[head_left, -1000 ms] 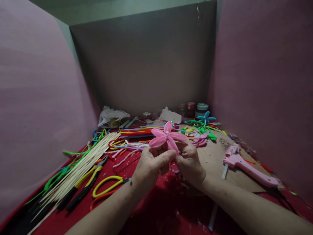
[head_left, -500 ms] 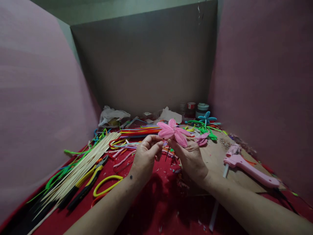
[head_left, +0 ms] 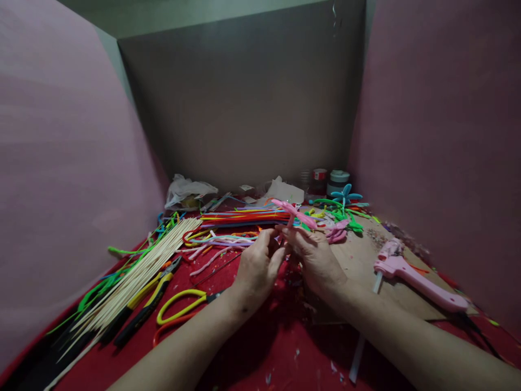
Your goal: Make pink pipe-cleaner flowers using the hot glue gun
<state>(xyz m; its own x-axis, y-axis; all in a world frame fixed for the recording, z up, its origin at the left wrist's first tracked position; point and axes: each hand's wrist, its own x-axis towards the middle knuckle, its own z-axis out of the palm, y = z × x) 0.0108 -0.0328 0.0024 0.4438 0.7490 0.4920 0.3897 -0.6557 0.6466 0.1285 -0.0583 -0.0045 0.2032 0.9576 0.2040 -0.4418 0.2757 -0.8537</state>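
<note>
A pink pipe-cleaner flower [head_left: 300,214] is tilted nearly edge-on above my fingers, its petals pointing up left and down right. My right hand [head_left: 315,258] pinches it just under the petals, around the stem. Close beside, my left hand [head_left: 260,263] is closed, thumb and fingertips meeting the right fingers at the stem. Most of the stem is hidden by the hands. On the red cloth [head_left: 260,347] to the left lie scissors [head_left: 181,307] with yellow and orange handles. A second pink flower [head_left: 337,232] lies just beyond my right hand.
Bamboo sticks [head_left: 142,282] and pliers [head_left: 148,304] lie at left. Coloured pipe cleaners [head_left: 244,218] spread across the back. A pink glue gun [head_left: 419,282] rests on a brown board [head_left: 358,271] at right. Behind are a blue flower [head_left: 345,195], jars [head_left: 337,182] and a plastic bag [head_left: 187,191].
The flower has turned from face-on to edge-on. My left hand has moved right and my hands have come together at the stem.
</note>
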